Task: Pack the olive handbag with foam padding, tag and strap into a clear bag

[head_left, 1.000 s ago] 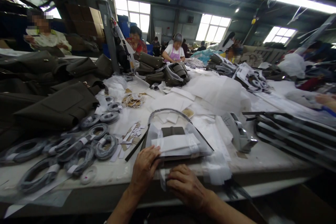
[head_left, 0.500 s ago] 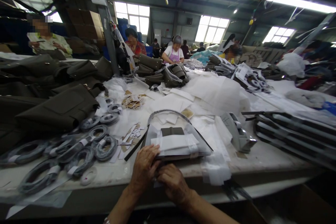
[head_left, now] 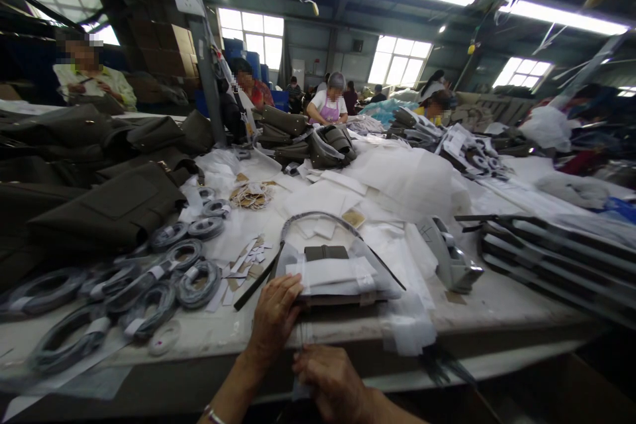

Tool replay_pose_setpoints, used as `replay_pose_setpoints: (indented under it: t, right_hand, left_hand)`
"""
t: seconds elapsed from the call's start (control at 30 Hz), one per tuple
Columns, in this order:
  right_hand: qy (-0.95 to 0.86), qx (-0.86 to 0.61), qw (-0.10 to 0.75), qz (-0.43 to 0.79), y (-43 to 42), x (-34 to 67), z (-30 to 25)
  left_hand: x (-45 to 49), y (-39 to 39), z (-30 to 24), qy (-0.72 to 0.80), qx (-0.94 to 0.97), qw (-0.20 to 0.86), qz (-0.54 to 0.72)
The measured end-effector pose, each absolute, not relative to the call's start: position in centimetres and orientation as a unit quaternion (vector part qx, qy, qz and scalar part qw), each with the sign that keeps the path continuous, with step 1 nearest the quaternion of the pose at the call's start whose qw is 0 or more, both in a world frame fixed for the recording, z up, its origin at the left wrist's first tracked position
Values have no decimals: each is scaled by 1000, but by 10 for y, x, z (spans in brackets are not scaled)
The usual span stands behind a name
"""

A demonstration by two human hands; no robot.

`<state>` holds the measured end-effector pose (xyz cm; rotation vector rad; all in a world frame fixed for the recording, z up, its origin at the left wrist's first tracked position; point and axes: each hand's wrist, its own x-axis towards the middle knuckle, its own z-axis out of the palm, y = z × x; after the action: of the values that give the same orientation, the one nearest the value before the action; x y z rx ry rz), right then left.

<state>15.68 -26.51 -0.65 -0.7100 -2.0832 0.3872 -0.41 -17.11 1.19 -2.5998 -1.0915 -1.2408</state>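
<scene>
A flat dark olive handbag [head_left: 325, 252], with its handle arched toward the back, lies at the table's front edge under white paper and clear wrapping. My left hand [head_left: 274, 313] grips its near left corner, fingers together on top of the wrapping. Below the bag's front edge, my right hand [head_left: 330, 374] is closed on a thin translucent strip, perhaps tape. The strip [head_left: 305, 331] runs up from those fingers toward the bag's edge by my left hand. Where it attaches is hard to make out.
Wrapped coiled straps [head_left: 199, 283] and a tape roll [head_left: 163, 338] lie left, with dark bags [head_left: 106, 205] heaped beyond. A grey tape dispenser [head_left: 450, 255] stands right of the handbag, before stacked wrapped pieces [head_left: 541, 258]. White sheets [head_left: 407, 179] cover the middle. Several people sit farther back.
My right hand has moved down and toward me, away from my left hand, and the translucent strip now shows between them. My left hand stays on the bag's corner.
</scene>
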Motion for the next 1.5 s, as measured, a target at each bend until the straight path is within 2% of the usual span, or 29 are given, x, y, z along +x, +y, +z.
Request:
replay_pose_setpoints:
  t: [0.2,0.3,0.4,0.53,0.67,0.97,1.1,1.23,1.4,1.5]
  right_hand:
    - [-843,-296,430,127,-246,163,35]
    - [-841,-337,415,79,-223,166,59]
    - [-835,-407,366,58,-195,170,72]
    - [-812,-483,298,134,-165,173,75]
    - [-790,-518,241,223,-149,175,75]
    - [-746,-595,194,226,-143,170,70]
    - [-735,-615,174,226,-142,168,66]
    - [-737,-616,155,232,-139,168,69]
    - [-732,-628,130,230,-136,165,74]
    - [-734,-628,151,211,-131,163,71]
  left_hand:
    - [2,-181,12,-346,-834,81,-422]
    - [-1,-181,12,-339,-838,49,-426]
    - [-11,-181,12,-334,-846,-14,-415]
    - [-18,-185,16,-377,-838,-75,-386]
    - [-5,-186,22,-456,-792,-91,-396]
    - [17,-173,25,-537,-768,27,-349]
    - [19,-181,37,-488,-789,91,-363]
    - [23,-202,37,-420,-817,107,-380]
    - [27,-215,23,-455,-815,136,-333]
    - [27,-214,19,-465,-813,153,-316]
